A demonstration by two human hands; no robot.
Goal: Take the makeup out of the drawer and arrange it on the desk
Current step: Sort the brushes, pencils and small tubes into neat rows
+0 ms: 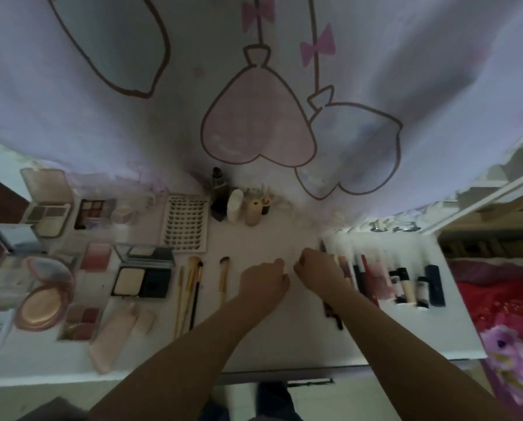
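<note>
A pale lilac curtain printed with pink and grey heart-shaped balloons (258, 129) hangs behind the white tabletop (263, 344). Taking the white rectangular sheet of false lashes (185, 223) as the landmark: left of it lie opened eyeshadow palettes (91, 212) and, nearer the front edge, a round pink powder compact (46, 294) and a black-and-cream square compact (143, 276). Just right of the sheet, against the curtain, stands a cluster of small dark and cream bottles (239, 205). In front of the sheet, gold-handled makeup brushes (193, 287) lie side by side. Far right of it, a row of lipsticks and concealer tubes (403, 284) lies in line. Both hands rest on the tabletop front-right of the sheet, near each other but apart: the left hand (264, 281) and the right hand (316, 270) have fingers curled inward; whether they hold anything I cannot tell.
</note>
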